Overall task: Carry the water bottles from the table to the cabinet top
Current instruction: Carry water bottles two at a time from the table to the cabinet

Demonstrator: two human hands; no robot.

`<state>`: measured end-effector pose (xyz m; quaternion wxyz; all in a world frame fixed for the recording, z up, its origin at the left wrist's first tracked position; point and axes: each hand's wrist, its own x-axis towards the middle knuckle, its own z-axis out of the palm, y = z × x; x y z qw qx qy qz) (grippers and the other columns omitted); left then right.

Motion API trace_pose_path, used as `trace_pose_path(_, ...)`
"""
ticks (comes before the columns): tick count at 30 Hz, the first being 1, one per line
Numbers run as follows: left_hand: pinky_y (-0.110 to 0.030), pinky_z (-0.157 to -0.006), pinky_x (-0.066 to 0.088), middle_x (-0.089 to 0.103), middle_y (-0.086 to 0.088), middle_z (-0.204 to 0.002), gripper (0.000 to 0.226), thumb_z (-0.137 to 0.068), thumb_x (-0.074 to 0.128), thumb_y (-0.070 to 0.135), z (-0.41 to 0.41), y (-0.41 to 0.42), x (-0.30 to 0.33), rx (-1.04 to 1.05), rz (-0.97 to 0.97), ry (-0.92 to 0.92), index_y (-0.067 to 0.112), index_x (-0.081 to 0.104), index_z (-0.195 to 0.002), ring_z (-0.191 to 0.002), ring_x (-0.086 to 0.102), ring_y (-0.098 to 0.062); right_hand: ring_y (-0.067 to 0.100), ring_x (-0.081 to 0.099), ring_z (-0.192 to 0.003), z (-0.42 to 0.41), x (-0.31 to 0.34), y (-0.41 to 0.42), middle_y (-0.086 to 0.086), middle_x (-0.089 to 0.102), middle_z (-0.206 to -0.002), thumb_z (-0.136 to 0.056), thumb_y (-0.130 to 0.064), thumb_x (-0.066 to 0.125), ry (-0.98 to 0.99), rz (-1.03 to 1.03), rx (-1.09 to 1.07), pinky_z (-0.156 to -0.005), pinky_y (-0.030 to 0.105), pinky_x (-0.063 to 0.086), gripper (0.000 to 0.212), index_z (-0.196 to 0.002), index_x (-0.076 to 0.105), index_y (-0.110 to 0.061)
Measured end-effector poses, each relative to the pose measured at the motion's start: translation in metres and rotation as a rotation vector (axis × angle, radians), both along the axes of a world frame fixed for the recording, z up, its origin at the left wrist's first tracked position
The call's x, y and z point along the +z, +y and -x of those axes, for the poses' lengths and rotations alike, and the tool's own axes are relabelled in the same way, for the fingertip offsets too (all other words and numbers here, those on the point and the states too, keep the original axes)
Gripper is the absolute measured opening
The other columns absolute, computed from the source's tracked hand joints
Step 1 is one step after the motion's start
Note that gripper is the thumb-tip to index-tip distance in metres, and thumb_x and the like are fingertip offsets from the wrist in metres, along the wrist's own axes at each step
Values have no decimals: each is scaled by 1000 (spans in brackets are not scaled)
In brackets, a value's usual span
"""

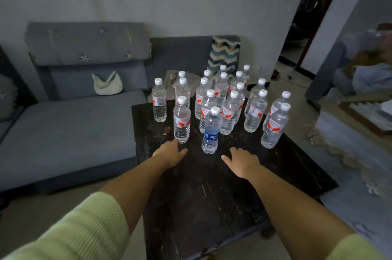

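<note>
Several clear water bottles with white caps stand upright on a dark wooden table (212, 191). Most carry red-and-white labels; the nearest, a shorter bottle (211, 132), has a blue label. A red-labelled bottle (181, 120) stands at the front left of the group. My left hand (170, 152) reaches out just below that bottle, fingers relaxed and holding nothing. My right hand (241, 161) hovers over the table just right of the blue-labelled bottle, fingers spread, holding nothing. No cabinet is in view.
A grey sofa (70, 128) with a white handbag (107, 84) runs along the left and back of the table. A zigzag-patterned cushion (224, 51) leans behind the bottles. A doorway (305, 26) opens at the right, with clutter on the floor beyond.
</note>
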<state>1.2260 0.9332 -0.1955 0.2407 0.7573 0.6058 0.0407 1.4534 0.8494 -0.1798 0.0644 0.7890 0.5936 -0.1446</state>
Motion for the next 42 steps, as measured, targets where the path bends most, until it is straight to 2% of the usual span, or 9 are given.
trace_pose_path(3,-40,-97,48,57,-11,-129,53,-89,56,47,-7,32,-12,52,42,-34,14,49,-129,-116,57,-29,27,41,-134,-8,-16,44,9,38,-148,-90,-61,47,140,-11,-18,-106,43,37,76,-147,29,-13)
trace_pose_path(6,-40,-98,47,58,-11,-130,59,-85,63,45,-18,64,-25,138,86,-130,13,47,-131,-116,57,-29,25,45,-132,-14,-36,80,8,45,-143,-81,-48,69,447,-136,-77,-105,38,38,77,-142,36,-15)
trace_pose_path(9,-43,-101,45,54,-11,-135,81,-74,75,45,-35,94,-36,376,121,-361,12,38,-139,-121,54,-30,20,49,-128,-22,-54,116,3,52,-137,-73,-30,81,749,-212,-95,-104,31,39,75,-136,42,-18)
trace_pose_path(12,-43,-102,45,51,-10,-137,85,-70,83,33,-48,117,-49,531,97,-568,12,37,-138,-123,53,-28,17,52,-125,-26,-74,145,0,56,-134,-71,-23,84,932,-194,-88,-107,35,42,78,-137,44,-17)
trace_pose_path(16,-41,-104,44,55,-6,-131,84,-67,86,14,-60,136,-68,588,42,-753,14,38,-135,-119,54,-21,15,60,-114,-28,-103,164,-3,63,-120,-70,-28,84,972,-188,-118,-99,31,48,66,-128,53,-19)
trace_pose_path(23,-28,-84,43,58,11,-102,66,-67,86,26,-72,152,-80,699,-51,-793,30,41,-115,-98,59,-14,11,64,-104,-39,-109,180,-4,68,-110,-73,-24,81,1024,-180,-97,-94,28,52,51,-119,60,-18)
trace_pose_path(31,-29,-88,45,62,4,-115,73,-64,86,37,-63,131,-70,457,28,-561,25,46,-124,-104,60,-17,9,65,-95,-50,-102,152,-7,68,-103,-72,-28,78,1002,-169,-194,-85,26,51,48,-116,59,-22)
trace_pose_path(37,-34,-90,49,64,2,-112,74,-62,82,49,-73,104,-64,225,143,-380,21,49,-122,-104,61,-19,8,65,-89,-71,-97,98,-10,68,-96,-66,-40,77,824,-166,-310,-78,24,49,46,-107,60,-28)
trace_pose_path(42,-34,-91,50,66,3,-108,71,-61,82,51,-98,69,-63,45,239,-399,19,54,-118,-100,63,-17,9,65,-87,-90,-90,23,-12,67,-91,-63,-47,73,709,-257,-500,-77,27,49,45,-102,59,-31)
